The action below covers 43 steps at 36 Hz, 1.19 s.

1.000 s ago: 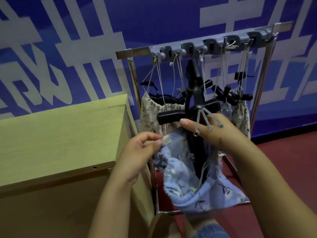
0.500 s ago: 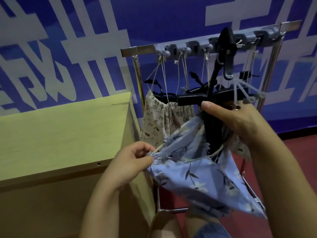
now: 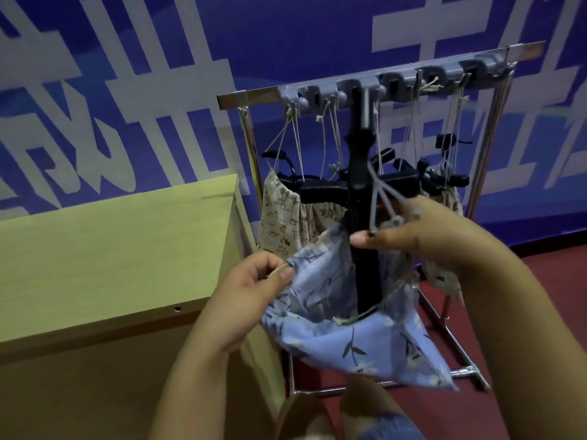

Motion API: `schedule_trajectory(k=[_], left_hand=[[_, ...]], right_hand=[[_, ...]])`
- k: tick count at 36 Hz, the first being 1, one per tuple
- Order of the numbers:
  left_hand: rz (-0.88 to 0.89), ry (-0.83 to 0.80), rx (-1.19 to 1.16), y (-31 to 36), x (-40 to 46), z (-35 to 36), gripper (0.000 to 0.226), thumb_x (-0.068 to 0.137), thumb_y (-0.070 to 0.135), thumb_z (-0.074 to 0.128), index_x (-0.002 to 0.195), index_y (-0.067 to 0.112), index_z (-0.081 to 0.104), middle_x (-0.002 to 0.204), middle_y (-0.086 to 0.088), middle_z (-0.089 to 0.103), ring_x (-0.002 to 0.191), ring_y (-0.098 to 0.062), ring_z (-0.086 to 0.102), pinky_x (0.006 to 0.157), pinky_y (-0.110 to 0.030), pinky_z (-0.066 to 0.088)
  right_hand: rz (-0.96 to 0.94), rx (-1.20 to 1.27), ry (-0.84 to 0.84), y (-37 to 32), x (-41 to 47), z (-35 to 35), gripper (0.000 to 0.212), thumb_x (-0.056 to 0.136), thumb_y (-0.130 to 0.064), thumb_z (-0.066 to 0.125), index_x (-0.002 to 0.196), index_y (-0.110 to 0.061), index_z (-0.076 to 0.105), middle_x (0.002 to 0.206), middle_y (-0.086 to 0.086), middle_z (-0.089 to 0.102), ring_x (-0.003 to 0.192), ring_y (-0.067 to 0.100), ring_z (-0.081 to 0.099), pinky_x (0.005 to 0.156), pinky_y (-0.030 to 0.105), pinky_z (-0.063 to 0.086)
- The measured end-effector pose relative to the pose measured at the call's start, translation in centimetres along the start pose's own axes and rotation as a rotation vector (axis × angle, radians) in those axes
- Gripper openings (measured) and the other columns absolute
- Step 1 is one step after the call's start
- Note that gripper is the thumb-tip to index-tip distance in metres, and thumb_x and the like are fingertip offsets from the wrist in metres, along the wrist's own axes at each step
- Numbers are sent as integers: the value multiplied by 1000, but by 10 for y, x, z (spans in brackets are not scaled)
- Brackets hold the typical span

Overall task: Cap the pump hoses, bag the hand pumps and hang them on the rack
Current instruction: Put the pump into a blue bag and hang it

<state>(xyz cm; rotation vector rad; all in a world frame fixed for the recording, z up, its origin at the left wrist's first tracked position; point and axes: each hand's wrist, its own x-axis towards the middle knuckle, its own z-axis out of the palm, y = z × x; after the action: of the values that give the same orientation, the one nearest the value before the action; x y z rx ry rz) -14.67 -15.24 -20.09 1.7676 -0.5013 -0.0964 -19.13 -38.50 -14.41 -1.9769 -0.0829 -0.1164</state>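
Note:
A black hand pump (image 3: 360, 173) stands upright with its lower barrel inside a blue flowered drawstring bag (image 3: 355, 331). My right hand (image 3: 413, 230) grips the pump's barrel just under the crosswise black handle, with grey adapter pieces dangling at its fingers. My left hand (image 3: 254, 284) pinches the bag's rim and drawstring at the left side of the mouth, holding it open. Behind stands the metal rack (image 3: 397, 81) with a grey hook bar. Cream patterned bags (image 3: 286, 217) with pumps inside hang from it by strings.
A light wooden cabinet (image 3: 111, 255) fills the left, its corner close to my left hand. A blue wall with white characters runs behind. The floor is dark red. The rack's chrome legs (image 3: 457, 350) stand under the blue bag.
The pump has gone from tilted to upright and has sunk deeper into the blue bag. My right hand dropped with it. My left hand keeps pinching the rim.

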Motion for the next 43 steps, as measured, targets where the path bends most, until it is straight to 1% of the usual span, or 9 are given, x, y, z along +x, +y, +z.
schedule_trajectory(k=[5, 9, 13, 17, 20, 24, 32, 38, 43], left_hand=[[-112, 60, -275, -4, 1, -3, 12, 71, 21, 63, 72, 10, 59, 63, -4, 64, 55, -13, 61, 51, -23, 51], [-127, 205, -362, -11, 4, -13, 7, 72, 16, 64, 73, 9, 63, 63, -3, 66, 55, -13, 62, 52, -22, 52], [-136, 293, -384, -11, 6, -17, 19, 86, 7, 58, 68, 10, 63, 63, -5, 65, 56, -15, 60, 59, -25, 52], [-131, 366, -302, -13, 4, -16, 40, 91, 8, 55, 53, 16, 64, 57, 1, 62, 55, -13, 57, 62, -27, 47], [-44, 416, 1, -18, 4, -17, 32, 90, 11, 58, 59, 14, 62, 61, 2, 61, 67, -16, 53, 70, -31, 41], [-53, 378, 221, -20, 2, -20, 22, 87, 11, 63, 67, 19, 67, 61, 8, 66, 56, -6, 54, 57, -22, 42], [-66, 458, 434, -18, 2, -20, 20, 89, 18, 62, 69, 15, 59, 66, 0, 66, 55, -12, 52, 53, -26, 37], [-145, 350, 159, -22, 1, -19, 23, 93, 23, 56, 71, 15, 58, 70, -6, 67, 70, -34, 62, 72, -46, 51], [-397, 139, -530, -14, -1, -16, 19, 88, 16, 53, 85, -2, 60, 79, -19, 68, 69, -25, 65, 60, -31, 57]], right_hand=[[21, -494, -179, -8, 5, -8, 37, 80, -15, 74, 76, -40, 46, 49, -23, 54, 49, -14, 52, 45, 5, 38], [62, -860, -266, -2, 18, -7, 50, 83, -9, 64, 128, -27, 48, 93, -5, 58, 72, 9, 57, 59, 22, 48], [96, -1065, -287, 6, 30, -9, 15, 82, -9, 62, 94, -16, 60, 80, -3, 57, 69, 13, 52, 57, 25, 42], [132, -959, -176, 13, 38, -14, 10, 87, -15, 59, 82, -24, 59, 88, 3, 63, 74, 20, 62, 60, 28, 49], [210, -820, -149, 25, 42, -9, 25, 89, 1, 51, 85, -23, 58, 86, 10, 66, 68, 24, 68, 55, 33, 58], [199, -602, -19, 34, 48, -6, 30, 88, 8, 47, 90, -20, 57, 86, 19, 66, 69, 36, 69, 59, 48, 59], [198, -162, 40, 23, 44, -13, 12, 89, 1, 59, 86, -10, 60, 76, 12, 63, 56, 16, 64, 52, 25, 58], [182, 76, 175, 27, 43, -15, 10, 82, -4, 69, 83, -7, 59, 78, 13, 67, 65, 18, 67, 59, 24, 59], [82, -95, 326, 33, 46, -10, 13, 85, -12, 67, 74, -10, 60, 65, 6, 61, 51, 9, 59, 43, 13, 49]])
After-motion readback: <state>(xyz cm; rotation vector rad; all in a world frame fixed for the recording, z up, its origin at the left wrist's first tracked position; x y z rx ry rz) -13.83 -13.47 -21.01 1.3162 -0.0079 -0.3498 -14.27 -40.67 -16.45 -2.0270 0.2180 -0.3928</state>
